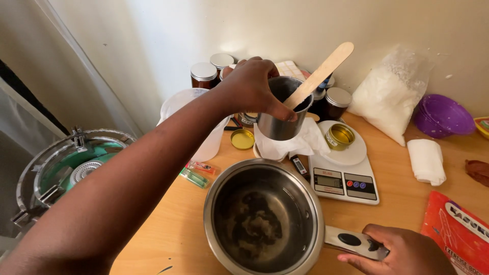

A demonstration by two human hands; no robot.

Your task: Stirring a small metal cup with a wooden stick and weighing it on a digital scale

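Left hand point(253, 84) raised above the desk point(168, 229), fingers point(279, 109) clamped over the rim of a small steel cup point(279, 119), thumb pinning a wooden stir stick point(321, 74) that leans out of the cup toward the upper right. Cup held over crumpled white paper point(300, 145), just behind the saucepan point(262, 216). Right hand point(402, 252) low at the near edge, fingers wrapped shut around the saucepan's handle point(354, 241); pan resting on the desk, a shallow cloudy residue in its bottom. Beside the pan on the right, a white kitchen scale point(344, 181) carrying a small gold tin point(340, 136). A gold lid point(242, 138) flat on the desk left of the paper. Brown jars with silver lids point(204, 74) against the wall behind the cup; a bag of white flakes point(389, 91) and a purple bowl point(443, 114) farther right.
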